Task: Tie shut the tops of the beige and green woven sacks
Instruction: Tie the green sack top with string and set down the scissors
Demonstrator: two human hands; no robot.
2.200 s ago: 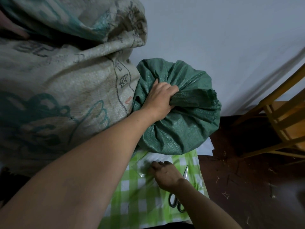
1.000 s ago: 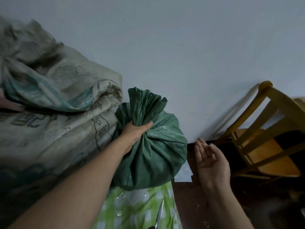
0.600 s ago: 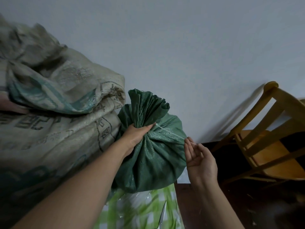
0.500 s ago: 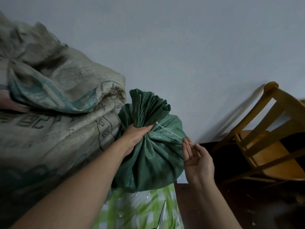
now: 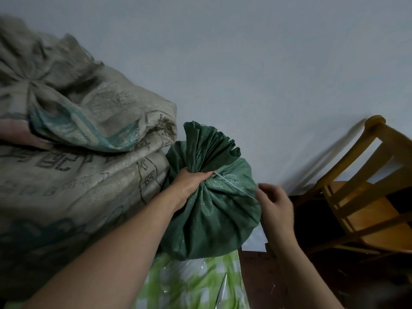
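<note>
beige sack (image 5: pixel 78 152) presses against the green sack (image 5: pixel 211 230) on its left (top loosely folded over). left hand (image 5: pixel 189 184) fists round the green sack's gathered neck. thin pale string (image 5: pixel 234 185) runs taut from that neck to right hand (image 5: pixel 275 204), fingers pinching it just right of the sack. wooden chair (image 5: pixel 367 197) further right.
</note>
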